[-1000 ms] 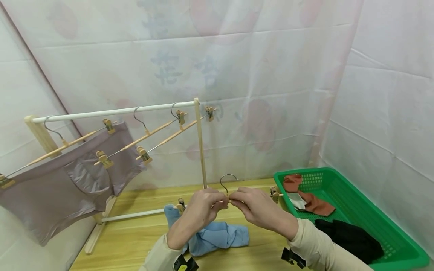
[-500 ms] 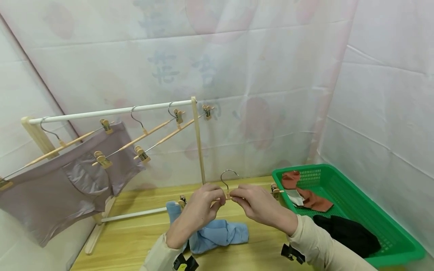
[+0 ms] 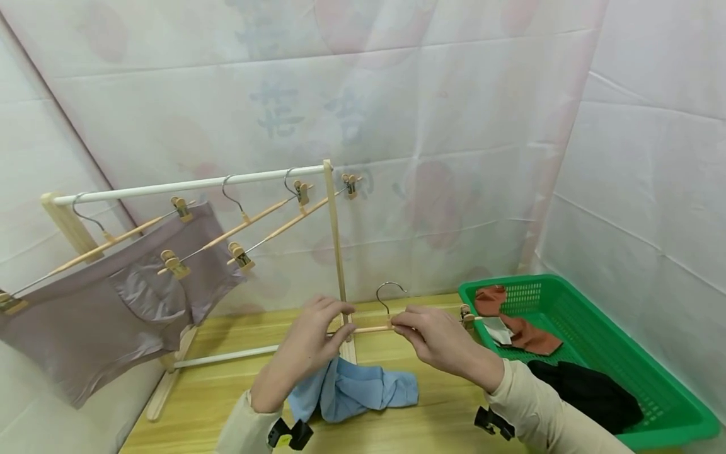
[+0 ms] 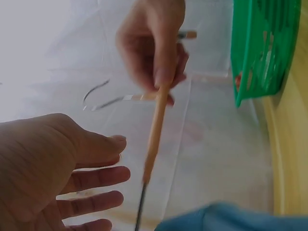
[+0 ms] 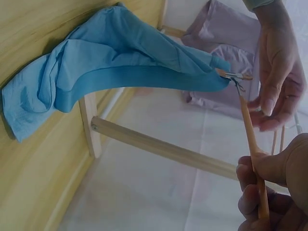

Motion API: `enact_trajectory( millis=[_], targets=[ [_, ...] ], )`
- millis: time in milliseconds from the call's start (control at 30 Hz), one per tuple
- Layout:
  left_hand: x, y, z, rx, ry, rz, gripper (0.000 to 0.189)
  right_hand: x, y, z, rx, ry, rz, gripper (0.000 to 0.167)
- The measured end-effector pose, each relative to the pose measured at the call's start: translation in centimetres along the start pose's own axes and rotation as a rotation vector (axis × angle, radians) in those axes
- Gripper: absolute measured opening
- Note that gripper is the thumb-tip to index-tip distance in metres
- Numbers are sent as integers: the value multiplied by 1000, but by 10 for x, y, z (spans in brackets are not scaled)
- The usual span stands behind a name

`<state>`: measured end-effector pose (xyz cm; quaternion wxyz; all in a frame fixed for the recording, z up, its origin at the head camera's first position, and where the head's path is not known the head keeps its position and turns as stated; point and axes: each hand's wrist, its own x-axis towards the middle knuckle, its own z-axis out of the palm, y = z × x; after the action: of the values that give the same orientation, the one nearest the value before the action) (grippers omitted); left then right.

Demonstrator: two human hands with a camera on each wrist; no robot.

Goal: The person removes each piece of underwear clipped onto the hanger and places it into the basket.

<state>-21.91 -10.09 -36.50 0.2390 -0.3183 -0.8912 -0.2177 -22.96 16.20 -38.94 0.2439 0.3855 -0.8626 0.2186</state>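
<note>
My right hand (image 3: pixel 437 337) pinches the wooden bar of a clip hanger (image 3: pixel 373 329) just beside its metal hook. Blue underpants (image 3: pixel 368 391) hang by one end of the waistband from the hanger's left clip (image 5: pixel 233 75), which my left hand hides in the head view; the rest of the cloth lies on the table. The right clip (image 3: pixel 467 316) holds nothing visible. My left hand (image 3: pixel 309 334) is off the bar, beside its left part, with spread, slightly bent fingers and nothing in them; the left wrist view shows a gap between the fingertips (image 4: pixel 118 175) and the bar.
At the left stands a rack with a white rail (image 3: pixel 198 187). Lavender underpants (image 3: pixel 68 328) hang there from one hanger, alongside two bare clip hangers (image 3: pixel 249 228). A green basket (image 3: pixel 629 353) at the right contains rust-coloured cloth (image 3: pixel 533 337) and black cloth (image 3: pixel 590 397).
My left hand has let go of the hanger bar near the hook and moved left along it, its fingers opening. The right hand keeps its grip, with the hanger shifted slightly right.
</note>
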Motion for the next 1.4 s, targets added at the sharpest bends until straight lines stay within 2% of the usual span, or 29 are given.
enact_trajectory(
  millis=[100, 233, 500, 800, 933, 1233, 1400],
  targets=[
    [-5, -8, -5, 34, 12, -31, 21, -2, 1, 0, 2, -2, -9, 12],
    [-10, -18, -10, 35, 1, -80, 17, -3, 3, -1, 0, 10, -13, 12],
    [-17, -31, -15, -72, -31, -130, 12, -2, 5, -2, -10, 38, -21, 11],
    [-22, -37, -17, -158, -57, -195, 26, -4, 7, -4, 4, 29, -9, 12],
    [-23, -38, -16, -166, -25, -189, 24, -4, 8, -6, -3, 40, -12, 12],
    [-25, -44, -9, -223, 36, -98, 19, -5, 9, -8, 5, 43, -5, 13],
    [-25, -46, -6, -221, 72, -55, 15, -5, 11, -8, 9, 36, -2, 12]
  ],
)
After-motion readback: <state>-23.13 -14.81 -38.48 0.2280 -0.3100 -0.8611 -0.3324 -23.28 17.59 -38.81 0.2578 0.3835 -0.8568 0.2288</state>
